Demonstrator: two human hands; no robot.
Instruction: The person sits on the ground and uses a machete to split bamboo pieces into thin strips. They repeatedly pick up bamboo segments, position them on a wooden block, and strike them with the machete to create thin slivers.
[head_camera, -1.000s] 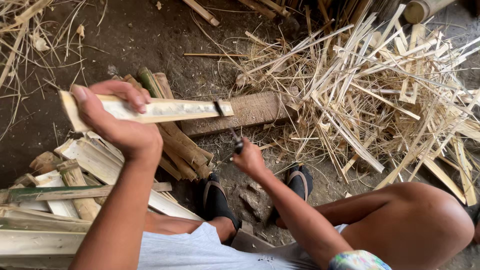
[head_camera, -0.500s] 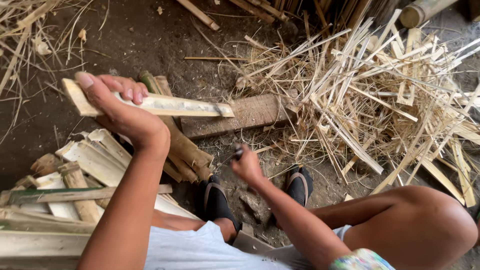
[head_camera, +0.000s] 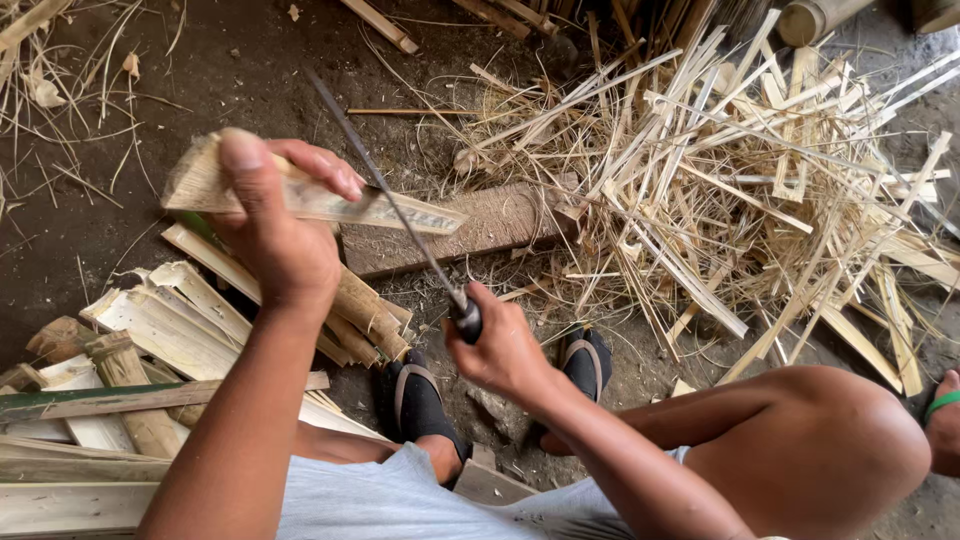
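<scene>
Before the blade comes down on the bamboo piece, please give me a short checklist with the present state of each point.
1. Left hand grips the bamboo slat firmly: ok.
2. Right hand closed on the knife handle: ok.
3. Left hand's fingers away from the blade: not ok, they lie close beside it.
4. Feet in black sandals away from the blade: ok.
5. Blade sharpness: cannot tell.

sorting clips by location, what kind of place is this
Probably an informal bamboo-splitting work spot on bare ground. A dirt floor, a heap of thin split strips, stacked split slats, and the left hand holding a bamboo piece while the right hand grips a long blade.
</scene>
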